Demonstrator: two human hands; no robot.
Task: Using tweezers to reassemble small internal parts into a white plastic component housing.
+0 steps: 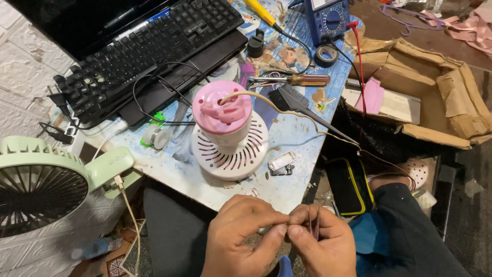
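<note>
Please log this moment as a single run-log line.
left hand: pinching tiny part, unclear | right hand: holding tweezers at it | pink-and-white fan unit: on table, untouched

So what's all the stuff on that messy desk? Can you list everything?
Small fan body: one, pink and white, middle of the table.
Keyboard: one, black, top left.
Desk fan: one, pale green, left edge.
Multimeter: one, blue, top.
Screwdriver: one, amber handle, right of the fan body.
Comb: one, black, below the screwdriver.
Tape roll: one, black, below the multimeter.
Cardboard box: one, brown, torn, right.
Left hand: one, bottom, pinching something tiny.
Right hand: one, bottom, fingertips meeting the left's, holding a thin tool.
</note>
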